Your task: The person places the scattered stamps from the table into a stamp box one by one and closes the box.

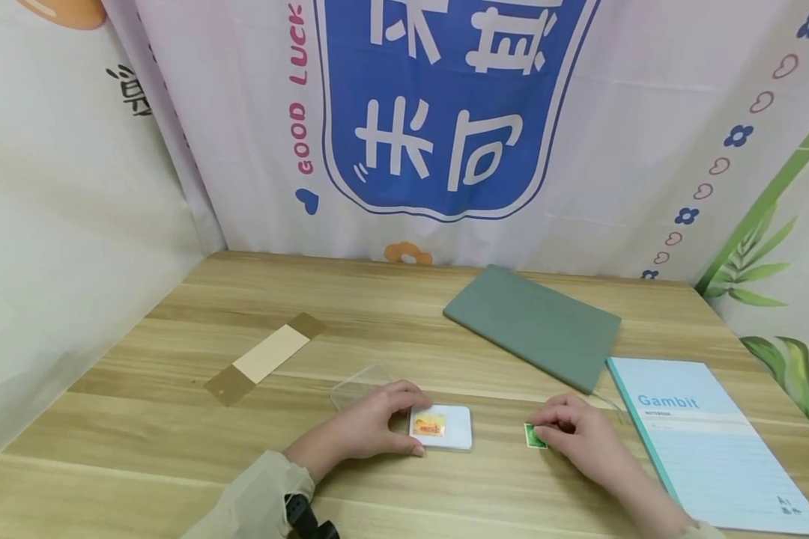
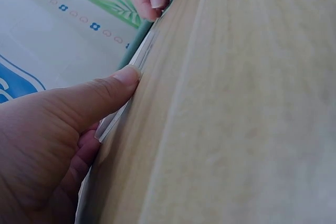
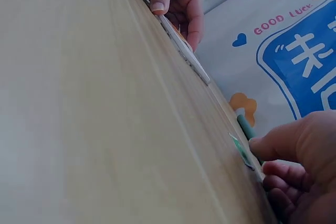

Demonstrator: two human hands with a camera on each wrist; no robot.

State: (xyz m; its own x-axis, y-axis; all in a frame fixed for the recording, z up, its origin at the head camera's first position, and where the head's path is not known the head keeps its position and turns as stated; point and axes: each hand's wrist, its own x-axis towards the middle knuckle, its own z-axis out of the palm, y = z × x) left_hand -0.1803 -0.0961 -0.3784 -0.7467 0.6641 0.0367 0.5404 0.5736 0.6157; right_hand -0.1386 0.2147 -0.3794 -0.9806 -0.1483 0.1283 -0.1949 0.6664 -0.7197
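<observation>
My left hand (image 1: pixel 367 427) grips a small flat case (image 1: pixel 460 428) with white inside and a clear rim, thumb at the near edge and fingers at the far edge. An orange-and-yellow stamp (image 1: pixel 428 425) lies on the white surface, close to those fingers. To the right, my right hand (image 1: pixel 583 438) pinches a green stamp (image 1: pixel 535 436) with a pale border, low over the table; the right wrist view has the thumb on the stamp (image 3: pixel 242 151). In the left wrist view the left thumb (image 2: pixel 126 76) presses the case's edge.
Behind the left hand lies a clear plastic lid (image 1: pixel 353 388), partly covered by it. A brown and beige card strip (image 1: pixel 272 354) is farther left. A dark green notebook (image 1: pixel 535 326) sits at the back, and a light blue Gambit notebook (image 1: pixel 708 449) at the right.
</observation>
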